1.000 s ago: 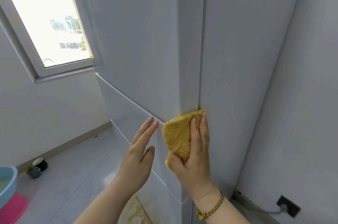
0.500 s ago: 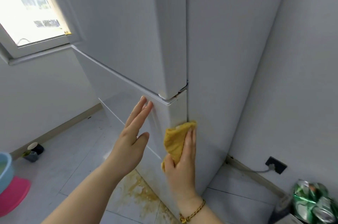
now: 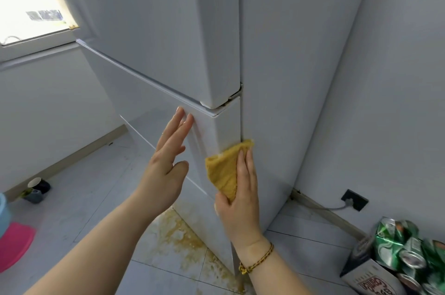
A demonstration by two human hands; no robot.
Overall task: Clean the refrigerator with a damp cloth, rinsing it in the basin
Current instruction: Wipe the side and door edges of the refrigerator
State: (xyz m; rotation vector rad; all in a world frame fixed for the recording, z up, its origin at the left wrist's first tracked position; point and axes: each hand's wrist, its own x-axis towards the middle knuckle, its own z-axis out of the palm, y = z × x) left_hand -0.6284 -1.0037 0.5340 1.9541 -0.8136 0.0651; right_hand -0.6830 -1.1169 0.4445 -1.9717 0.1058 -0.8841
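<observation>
A tall white refrigerator [image 3: 156, 30] fills the middle of the head view, seen corner-on. My right hand [image 3: 240, 201] presses a folded yellow cloth [image 3: 222, 169] flat against the corner edge of the lower door, just below the seam between the upper and lower doors. My left hand [image 3: 168, 164] is open, its fingertips resting on the front of the lower door near that seam. At the far left edge a sliver of the light blue basin [image 3: 3, 213] shows above a pink mat [image 3: 14, 244].
A yellowish-brown stain [image 3: 183, 234] spreads on the floor tiles at the refrigerator's foot. A box of crushed green cans [image 3: 404, 256] stands at the lower right. A wall socket with a plug [image 3: 354, 199] sits low on the right wall. Small pots [image 3: 37, 188] lie by the left wall under the window.
My right hand has slid the cloth down the refrigerator's corner edge from the door seam to the lower door. My view has tilted down, bringing the cans into sight. The left hand stays on the door.
</observation>
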